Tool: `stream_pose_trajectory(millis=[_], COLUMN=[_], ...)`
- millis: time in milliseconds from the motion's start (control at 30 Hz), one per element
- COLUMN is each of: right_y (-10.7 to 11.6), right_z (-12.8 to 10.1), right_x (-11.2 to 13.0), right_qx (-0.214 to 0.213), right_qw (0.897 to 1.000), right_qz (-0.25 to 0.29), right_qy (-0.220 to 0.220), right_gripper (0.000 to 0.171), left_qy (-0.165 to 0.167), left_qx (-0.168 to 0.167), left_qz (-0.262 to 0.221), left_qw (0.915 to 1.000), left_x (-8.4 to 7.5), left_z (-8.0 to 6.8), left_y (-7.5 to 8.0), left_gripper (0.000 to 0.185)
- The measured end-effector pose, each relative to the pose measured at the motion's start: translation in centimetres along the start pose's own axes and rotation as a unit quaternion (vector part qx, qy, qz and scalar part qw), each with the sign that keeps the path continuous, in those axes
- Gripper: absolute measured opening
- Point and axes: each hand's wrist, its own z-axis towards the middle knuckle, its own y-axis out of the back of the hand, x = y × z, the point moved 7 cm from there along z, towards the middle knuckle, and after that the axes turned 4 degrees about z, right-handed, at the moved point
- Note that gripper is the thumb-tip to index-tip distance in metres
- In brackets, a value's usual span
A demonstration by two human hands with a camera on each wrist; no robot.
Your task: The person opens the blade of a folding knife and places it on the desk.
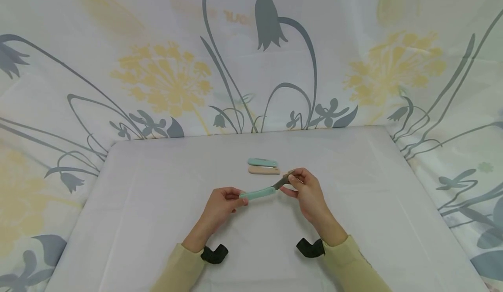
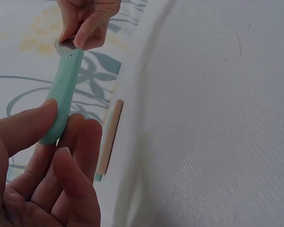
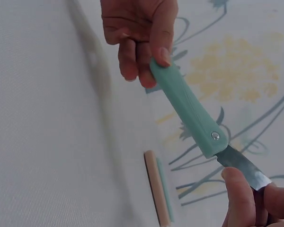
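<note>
A folding knife with a mint-green handle and a grey metal blade is held up between both hands, its blade swung out. Thumb and fingers of my left hand pinch the handle's rear end. At the other side, my right hand pinches the blade between thumb and fingers, which cover its tip. A round metal pivot shows at the handle's front in the right wrist view. Beyond the hands, a second mint-green folding knife lies on the table beside a beige folding knife.
White cloth covers the table. Behind it and along both sides hangs a curtain printed with yellow and grey flowers. Black wrist mounts stick out at both cuffs.
</note>
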Motion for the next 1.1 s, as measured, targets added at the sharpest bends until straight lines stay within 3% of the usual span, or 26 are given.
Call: stream_pose_trajectory(millis=[300,700,867,1100], right_y=[0.0,0.5,1.0,1.9], right_z=[0.0,0.4,0.5,0.6], right_x=[0.1,0.0,-0.2,-0.8], right_qx=[-0.021,-0.015,-0.017,0.010], right_qw=[0.999,0.998,1.000,0.996], right_qz=[0.043,0.052,0.001,-0.088], right_qy=[-0.003,0.009,-0.003,-0.022], right_gripper=[0.006,0.007,0.010,0.031], left_qy=[-0.005,-0.018,-0.019,-0.020], left_qx=[0.032,0.035,0.012,-0.007], left_qz=[0.054,0.035,0.041,0.034], left_qw=[0.9980,0.9986,0.9989,0.9992], left_x=[0.4,0.9,0.8,0.6], left_z=[0.3,0.7,0.7,1.0], left_y=[-0.7,-0.7,0.2,1.4], left_gripper=[0.020,0.022,0.017,0.018])
